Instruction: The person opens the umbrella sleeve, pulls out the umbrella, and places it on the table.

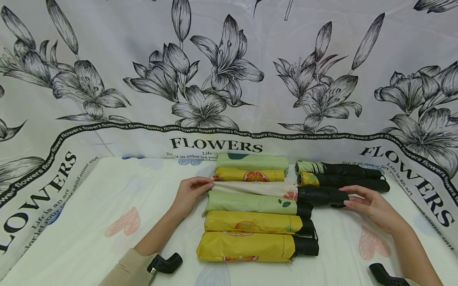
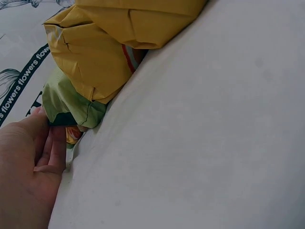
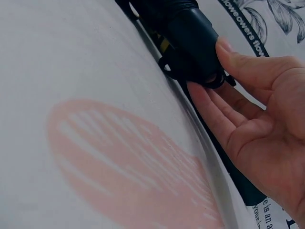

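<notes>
1. L hand (image 1: 193, 195) pinches the L end of cream umbrella (image 1: 250, 188).
2. R hand (image 1: 372, 208) grips its blk handle (image 1: 320, 197) (thumb one side, fingers opp.).
3. Cream umbrella's mid-row, btwn orange-print yellow roll (image 1: 234, 174) & green umbrella (image 1: 247, 203).
4. Bottom yellow umbrella (image 1: 247, 245) lies nearest cam.
</notes>
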A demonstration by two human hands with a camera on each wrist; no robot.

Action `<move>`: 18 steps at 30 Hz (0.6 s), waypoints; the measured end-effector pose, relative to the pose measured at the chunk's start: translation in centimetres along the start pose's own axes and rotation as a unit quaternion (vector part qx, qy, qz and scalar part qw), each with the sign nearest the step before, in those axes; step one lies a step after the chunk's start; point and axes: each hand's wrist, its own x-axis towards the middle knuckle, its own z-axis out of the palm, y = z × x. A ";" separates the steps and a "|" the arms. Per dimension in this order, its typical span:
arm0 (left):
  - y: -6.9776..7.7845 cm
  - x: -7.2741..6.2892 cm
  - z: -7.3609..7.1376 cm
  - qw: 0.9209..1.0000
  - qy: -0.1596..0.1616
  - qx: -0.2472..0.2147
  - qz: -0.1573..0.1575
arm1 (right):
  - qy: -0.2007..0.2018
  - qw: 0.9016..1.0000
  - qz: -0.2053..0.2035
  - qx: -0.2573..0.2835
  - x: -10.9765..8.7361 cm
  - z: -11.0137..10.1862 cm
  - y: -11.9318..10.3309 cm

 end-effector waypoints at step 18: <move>-0.1 0.0 0.0 1.000 -0.003 -0.001 0.002 | 0.013 1.000 0.012 -0.009 -0.8 -1.6 1.0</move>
